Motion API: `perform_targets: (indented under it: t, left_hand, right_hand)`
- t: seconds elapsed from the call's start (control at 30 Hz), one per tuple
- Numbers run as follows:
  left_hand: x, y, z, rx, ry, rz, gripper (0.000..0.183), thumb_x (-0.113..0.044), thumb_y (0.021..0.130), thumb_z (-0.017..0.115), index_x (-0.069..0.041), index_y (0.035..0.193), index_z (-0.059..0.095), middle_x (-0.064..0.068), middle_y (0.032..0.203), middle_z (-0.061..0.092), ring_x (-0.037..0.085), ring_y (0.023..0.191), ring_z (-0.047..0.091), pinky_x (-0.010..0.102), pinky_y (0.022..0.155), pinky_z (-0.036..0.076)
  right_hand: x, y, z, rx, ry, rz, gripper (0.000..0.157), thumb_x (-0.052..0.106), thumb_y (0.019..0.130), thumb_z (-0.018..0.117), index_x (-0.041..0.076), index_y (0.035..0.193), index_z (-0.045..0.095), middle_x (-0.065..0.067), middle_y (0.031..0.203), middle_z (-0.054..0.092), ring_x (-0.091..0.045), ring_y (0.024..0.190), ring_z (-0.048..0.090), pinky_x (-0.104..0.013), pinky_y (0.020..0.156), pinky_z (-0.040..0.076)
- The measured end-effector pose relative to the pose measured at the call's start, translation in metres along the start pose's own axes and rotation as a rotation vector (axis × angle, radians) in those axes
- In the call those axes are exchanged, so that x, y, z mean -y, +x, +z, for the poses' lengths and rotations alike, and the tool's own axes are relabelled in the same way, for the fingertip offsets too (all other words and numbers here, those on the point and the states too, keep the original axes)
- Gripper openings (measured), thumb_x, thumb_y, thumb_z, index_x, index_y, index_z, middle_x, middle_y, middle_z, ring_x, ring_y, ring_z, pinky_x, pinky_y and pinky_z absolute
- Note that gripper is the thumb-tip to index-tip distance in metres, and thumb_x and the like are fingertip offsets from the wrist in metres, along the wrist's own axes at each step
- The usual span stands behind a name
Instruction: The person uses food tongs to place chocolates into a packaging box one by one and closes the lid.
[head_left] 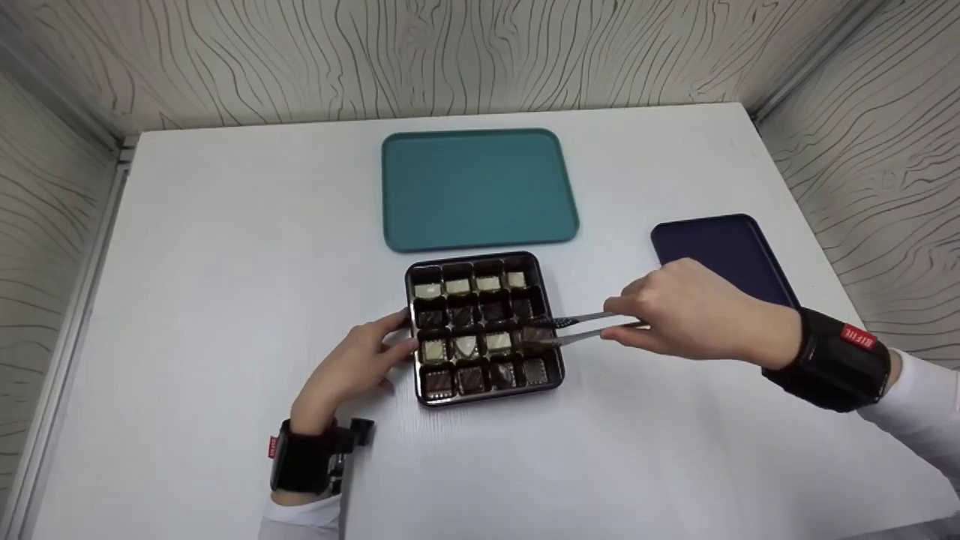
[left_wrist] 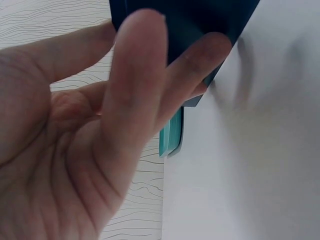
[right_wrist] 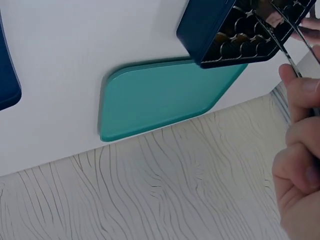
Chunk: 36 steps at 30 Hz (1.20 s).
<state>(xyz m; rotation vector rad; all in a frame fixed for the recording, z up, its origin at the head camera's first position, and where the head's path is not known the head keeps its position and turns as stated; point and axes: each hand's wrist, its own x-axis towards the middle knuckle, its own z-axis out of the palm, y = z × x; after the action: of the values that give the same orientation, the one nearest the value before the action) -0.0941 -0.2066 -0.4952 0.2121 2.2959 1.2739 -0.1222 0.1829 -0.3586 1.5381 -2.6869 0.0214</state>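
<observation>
A dark chocolate box (head_left: 489,398) with rows of white and dark chocolates in square cells sits mid-table. My left hand (head_left: 352,367) touches the box's left side with extended fingers; the left wrist view shows its fingertips (left_wrist: 212,47) at the dark blue outer wall. My right hand (head_left: 686,315) pinches a pair of metal tongs (head_left: 586,319) from the right. The tongs' ends reach into the box, one on each side of a dark chocolate (head_left: 534,337) in the right-hand column. Whether they squeeze it, I cannot tell.
Behind the box lies a teal tray (head_left: 476,187). A dark blue tray (head_left: 716,247) lies to the right, partly hidden by my right hand and forearm. Wood-patterned panels (head_left: 420,60) stand along the back and sides of the white table (head_left: 225,247).
</observation>
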Motion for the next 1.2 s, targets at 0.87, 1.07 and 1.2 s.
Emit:
perform_targets:
  t: [0.87, 1.07, 1.2]
  left_hand:
    - [-0.001, -0.002, -0.002, 0.010, -0.028, 0.004, 0.060, -0.023, 0.109, 0.057, -0.002, 0.162, 0.038, 0.022, 0.132, 0.072, 0.021, 0.085, 0.077, 0.031, 0.068, 0.059]
    - [0.000, -0.001, -0.001, -0.002, 0.008, 0.010, 0.061, -0.024, 0.109, 0.057, -0.001, 0.161, 0.038, 0.023, 0.142, 0.067, 0.021, 0.088, 0.078, 0.032, 0.074, 0.059]
    - [0.001, 0.000, -0.001, 0.002, 0.012, 0.020, 0.061, -0.025, 0.109, 0.057, -0.001, 0.162, 0.038, 0.023, 0.141, 0.068, 0.020, 0.086, 0.077, 0.034, 0.081, 0.060]
  right_hand:
    - [0.032, 0.030, -0.010, 0.236, -0.145, -0.180, 0.044, 0.035, 0.089, 0.082, 0.020, 0.059, 0.052, 0.010, 0.053, 0.050, -0.005, 0.044, 0.038, -0.025, 0.045, 0.037]
    - [0.038, 0.042, -0.005, 0.254, -0.222, -0.210, 0.051, 0.036, 0.085, 0.084, 0.022, 0.052, 0.047, 0.009, 0.052, 0.052, -0.005, 0.046, 0.033, -0.025, 0.045, 0.039]
    - [0.040, 0.046, 0.002, 0.283, -0.233, -0.213, 0.055, 0.037, 0.084, 0.085, 0.022, 0.052, 0.043, 0.009, 0.052, 0.051, -0.005, 0.047, 0.032, -0.025, 0.046, 0.039]
